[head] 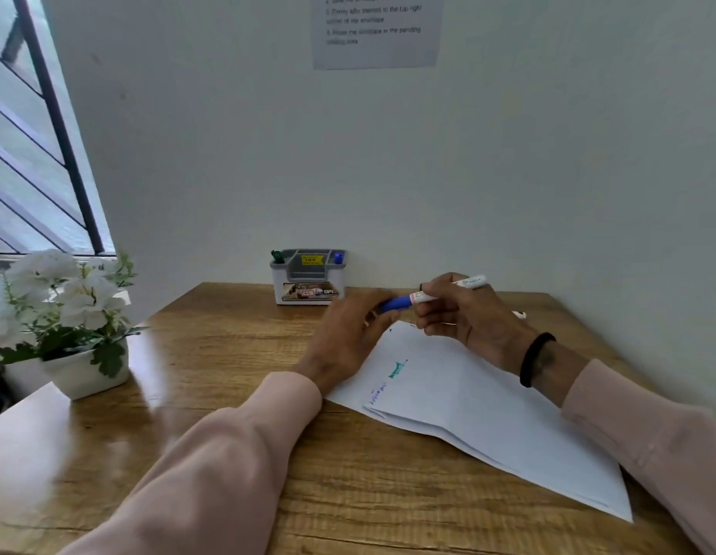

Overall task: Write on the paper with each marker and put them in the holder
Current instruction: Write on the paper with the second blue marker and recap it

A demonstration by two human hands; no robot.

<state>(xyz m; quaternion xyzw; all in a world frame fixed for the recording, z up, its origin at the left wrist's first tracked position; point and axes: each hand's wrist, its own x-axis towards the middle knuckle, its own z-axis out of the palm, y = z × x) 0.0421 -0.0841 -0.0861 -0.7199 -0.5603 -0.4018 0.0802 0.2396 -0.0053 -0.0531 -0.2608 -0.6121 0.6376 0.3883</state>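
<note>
A white marker [448, 289] with a blue cap [396, 304] is held above the far end of the paper [488, 406]. My right hand [464, 314] grips its white barrel, and my left hand [352, 334] is closed around the blue cap. The paper lies slanted on the wooden desk and bears small blue and green writing near its left edge. The grey-and-white holder [308, 276] stands against the wall with a green marker [277, 256] in its left slot and a blue marker [338, 257] in its right slot.
A white pot of white flowers [68, 314] stands at the desk's left edge. A small white object [519, 314] lies behind my right hand. The wall runs along the desk's back and right side, with a printed sheet [376, 30] taped on it.
</note>
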